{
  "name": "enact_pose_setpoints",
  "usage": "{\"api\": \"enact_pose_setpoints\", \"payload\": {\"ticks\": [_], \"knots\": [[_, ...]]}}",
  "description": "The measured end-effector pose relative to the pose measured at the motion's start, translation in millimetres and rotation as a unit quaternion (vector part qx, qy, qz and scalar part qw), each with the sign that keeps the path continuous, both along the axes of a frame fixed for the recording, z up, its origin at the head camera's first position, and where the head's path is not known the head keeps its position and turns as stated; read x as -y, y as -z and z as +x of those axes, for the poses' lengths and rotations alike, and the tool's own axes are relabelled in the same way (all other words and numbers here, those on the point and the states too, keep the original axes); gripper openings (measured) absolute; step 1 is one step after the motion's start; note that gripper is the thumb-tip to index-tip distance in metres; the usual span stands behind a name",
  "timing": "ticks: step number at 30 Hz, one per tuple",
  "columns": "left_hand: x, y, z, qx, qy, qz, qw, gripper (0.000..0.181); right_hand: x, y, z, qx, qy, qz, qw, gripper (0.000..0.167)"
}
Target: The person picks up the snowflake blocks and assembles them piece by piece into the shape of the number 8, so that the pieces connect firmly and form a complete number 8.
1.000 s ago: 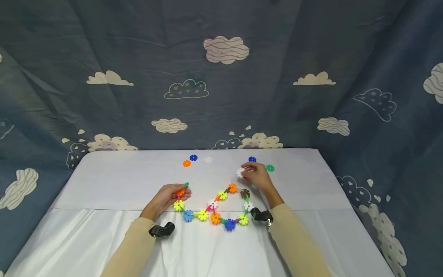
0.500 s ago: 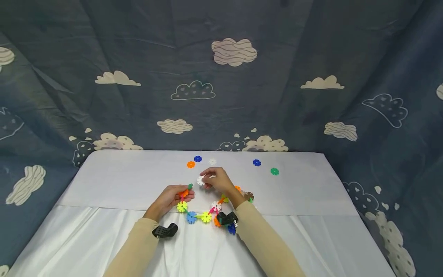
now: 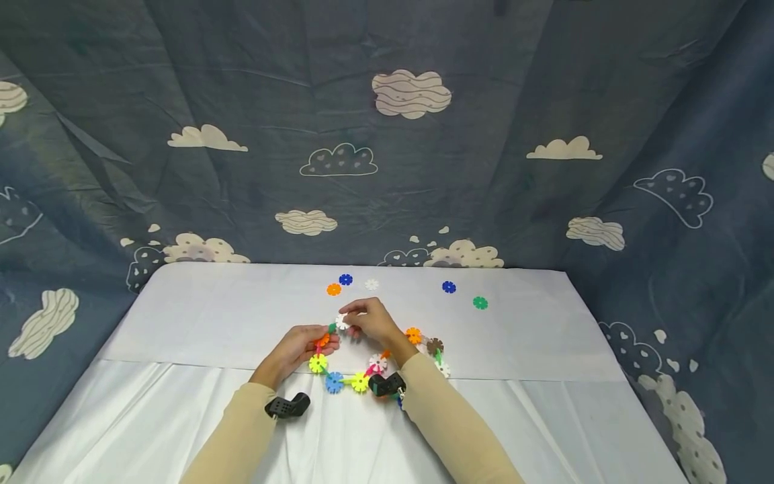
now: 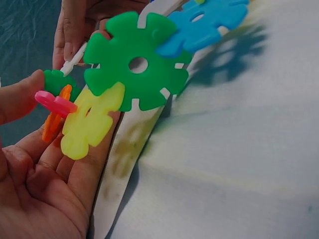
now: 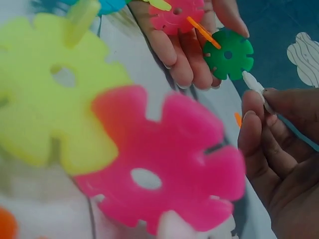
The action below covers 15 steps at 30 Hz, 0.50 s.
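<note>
In the head view a chain of interlocking snowflake discs (image 3: 334, 383) curves over the white cloth, several colours joined edge to edge. My left hand (image 3: 297, 346) holds its left end, thumb against a green disc (image 5: 240, 60) and fingers beneath, with an orange disc (image 4: 51, 124) joined below. Between thumb and fingers, my right hand (image 3: 373, 323) pinches a white disc (image 5: 255, 87). That disc's edge meets the green disc's rim in the right wrist view; I cannot tell if they are slotted together. The right forearm hides part of the chain.
Loose discs lie towards the table's far edge: an orange one (image 3: 334, 290), a blue one (image 3: 345, 279) and a white one (image 3: 371, 285). Further right are another blue disc (image 3: 449, 287) and a green disc (image 3: 480, 303). A dark cloud-print curtain (image 3: 338, 222) hangs behind.
My right hand has carried the white disc from the right across to the chain's left end, where it now meets the green disc. The left hand has stayed nearly still, holding the chain.
</note>
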<state>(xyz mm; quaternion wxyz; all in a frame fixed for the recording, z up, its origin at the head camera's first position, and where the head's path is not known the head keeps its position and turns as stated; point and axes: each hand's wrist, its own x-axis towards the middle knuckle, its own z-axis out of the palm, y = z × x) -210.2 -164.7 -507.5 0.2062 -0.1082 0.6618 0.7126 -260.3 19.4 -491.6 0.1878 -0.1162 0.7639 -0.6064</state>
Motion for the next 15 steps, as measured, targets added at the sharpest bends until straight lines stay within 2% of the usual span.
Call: {"api": "enact_pose_setpoints", "payload": {"ticks": [6, 15], "knots": [[1.0, 2.4, 0.7, -0.002, -0.003, 0.001, 1.0, 0.038, 0.9, -1.0, -1.7, 0.003, -0.014, -0.008, 0.9999, 0.02], [1.6, 4.8, -1.3, -0.01, -0.001, 0.011, 0.9999, 0.035, 3.6, -3.3, -0.7, 0.014, -0.002, -0.029, 0.9995, 0.02]]}}
